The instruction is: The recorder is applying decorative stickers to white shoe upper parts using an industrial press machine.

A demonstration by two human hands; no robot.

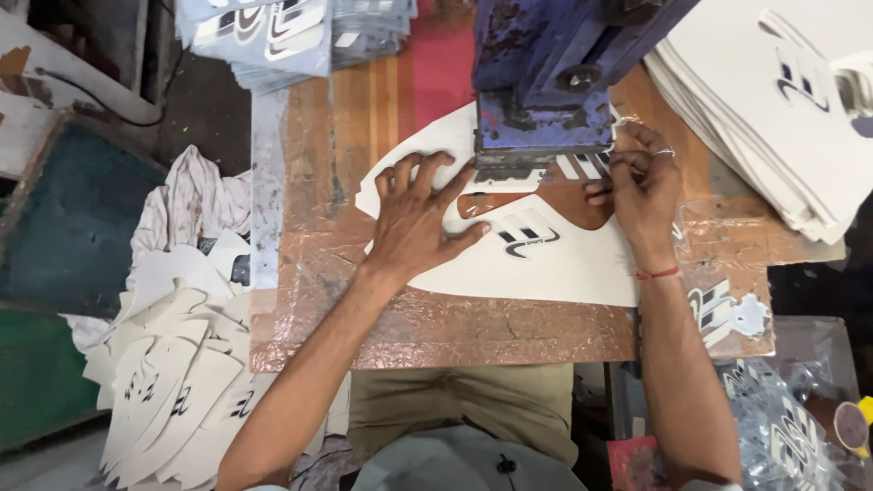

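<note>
Work stood midway on one piece: a white curved cut-out (pixel 546 264) lay flat on the copper-coloured surface (pixel 436 327), its upper edge tucked under the blue press head (pixel 546 82). One dark striped emblem (pixel 529 238) already sat on the white piece, which suggested that one mark was down and another was being placed. The left hand (pixel 414 214) was spread wide, palm down, pressing the cut-out in place and gripping nothing. The right hand (pixel 641 177) had its grip nearly closed, fingertips pinching a small clear film strip with stripes (pixel 582 166) right at the foot of the press.

As for how much was done, a heap of white pieces with emblems (pixel 173 382) lay low at the left, seemingly finished, while a tall stack of white sheets (pixel 773 109) rested at the right; I could not tell whether all of those were still to do. A pile of clear emblem films (pixel 282 36) lay at the top left, and loose ones (pixel 723 314) sat beside the right forearm.

No true container showed; a crumpled clear bag (pixel 782 427) at lower right seemed to hold more films.
</note>
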